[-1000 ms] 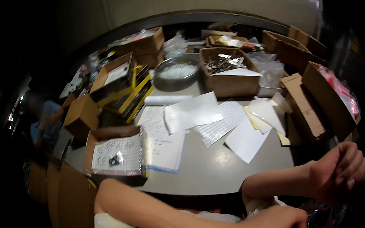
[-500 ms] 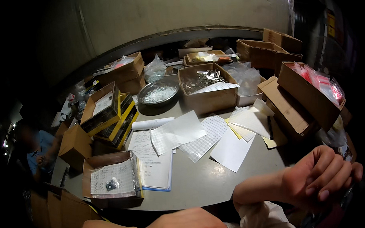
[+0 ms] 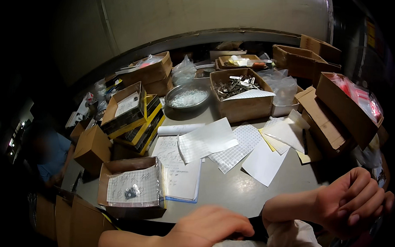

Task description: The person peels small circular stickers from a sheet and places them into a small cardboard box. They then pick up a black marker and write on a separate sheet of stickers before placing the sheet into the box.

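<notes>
My left hand [image 3: 207, 228] hovers palm down at the table's near edge, slightly blurred, its fingers stretched out and a little bent with nothing visible in them. It is close to the pale sleeve [image 3: 296, 236] bunched below my right forearm; whether it touches the cloth I cannot tell. Raised at the right, my right hand [image 3: 353, 203] is curled into a loose fist, and nothing shows in it. Left of my hands stands an open shallow box [image 3: 133, 165] holding a handwritten sheet and a small dark part in a clear bag. Beside it lies a blue clipboard with written pages [image 3: 180, 179].
Loose white sheets [image 3: 263, 163] and dotted sticker sheets [image 3: 236, 146] cover mid-table. Behind are a metal bowl of small clear pieces [image 3: 187, 97] and a carton of metal parts [image 3: 241, 107]. Stacked boxes [image 3: 124, 108] flank the left, cartons [image 3: 350, 111] the right. A person [image 3: 53, 155] sits far left.
My left hand has risen farther into view and shifted slightly right. The right hand keeps its curled shape. The whole scene has shifted a little to the right in the picture.
</notes>
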Motion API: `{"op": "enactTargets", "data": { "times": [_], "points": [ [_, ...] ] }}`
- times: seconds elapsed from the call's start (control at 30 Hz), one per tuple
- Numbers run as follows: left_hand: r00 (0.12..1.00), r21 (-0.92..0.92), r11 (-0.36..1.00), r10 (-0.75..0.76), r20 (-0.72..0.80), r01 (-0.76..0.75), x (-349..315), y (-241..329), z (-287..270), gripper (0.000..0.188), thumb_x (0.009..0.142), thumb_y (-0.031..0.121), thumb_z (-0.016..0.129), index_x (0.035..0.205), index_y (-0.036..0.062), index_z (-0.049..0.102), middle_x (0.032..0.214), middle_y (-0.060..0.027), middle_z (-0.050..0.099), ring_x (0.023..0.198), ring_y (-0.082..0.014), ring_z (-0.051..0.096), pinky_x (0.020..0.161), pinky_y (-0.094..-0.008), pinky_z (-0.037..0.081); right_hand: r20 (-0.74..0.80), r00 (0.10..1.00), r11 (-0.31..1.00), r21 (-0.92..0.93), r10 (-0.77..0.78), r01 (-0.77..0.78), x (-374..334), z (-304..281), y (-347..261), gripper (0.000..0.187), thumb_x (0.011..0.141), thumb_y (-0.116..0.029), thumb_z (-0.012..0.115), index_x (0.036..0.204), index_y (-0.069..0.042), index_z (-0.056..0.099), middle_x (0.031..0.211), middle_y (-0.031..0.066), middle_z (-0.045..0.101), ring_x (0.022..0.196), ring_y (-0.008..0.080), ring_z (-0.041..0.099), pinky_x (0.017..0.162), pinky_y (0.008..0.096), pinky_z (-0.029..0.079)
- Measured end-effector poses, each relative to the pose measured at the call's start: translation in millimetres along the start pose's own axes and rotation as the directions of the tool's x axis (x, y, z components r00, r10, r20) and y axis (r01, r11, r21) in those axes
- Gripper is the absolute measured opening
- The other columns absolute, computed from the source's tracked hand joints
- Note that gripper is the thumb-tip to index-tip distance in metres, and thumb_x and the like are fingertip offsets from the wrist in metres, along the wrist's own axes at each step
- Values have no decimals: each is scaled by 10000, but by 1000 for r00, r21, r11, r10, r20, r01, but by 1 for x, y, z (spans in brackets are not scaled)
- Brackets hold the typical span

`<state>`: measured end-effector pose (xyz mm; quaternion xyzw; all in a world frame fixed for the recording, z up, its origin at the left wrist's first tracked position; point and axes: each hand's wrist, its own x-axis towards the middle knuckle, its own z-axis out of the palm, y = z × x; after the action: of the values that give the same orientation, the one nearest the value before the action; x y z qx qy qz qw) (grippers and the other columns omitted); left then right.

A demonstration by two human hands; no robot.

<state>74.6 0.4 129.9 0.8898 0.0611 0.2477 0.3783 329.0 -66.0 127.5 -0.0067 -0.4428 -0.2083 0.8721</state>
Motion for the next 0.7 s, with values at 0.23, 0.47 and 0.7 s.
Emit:
{"op": "enactTargets", "data": {
  "times": [0.23,0.47,0.7],
  "points": [
    [999,74,996,51,-14,-50,1,-2,1,564,813,460,865,1112,13,692,1066,-128,704,956,-326,683,837,-397,552,-54,998,1000,16,14,-13,3,-2,1,262,1033,-193,541,812,-102,431,495,-100,504,364,20,399,462,152,306],
    [1000,156,988,13,-6,-11,-6,2,-10,629,797,537,844,1098,5,697,1056,-134,713,923,-315,691,823,-389,550,-22,999,999,35,28,-28,4,-11,-3,257,984,-134,586,778,-114,434,502,-99,513,373,20,401,467,155,308],
    [994,211,973,101,-44,-90,7,10,-3,604,782,516,859,1082,15,701,1034,-121,714,907,-301,687,815,-373,541,-36,999,999,43,-27,29,5,-7,1,292,950,-81,595,726,-135,414,492,-101,499,376,23,387,486,158,315]
  ]
}}
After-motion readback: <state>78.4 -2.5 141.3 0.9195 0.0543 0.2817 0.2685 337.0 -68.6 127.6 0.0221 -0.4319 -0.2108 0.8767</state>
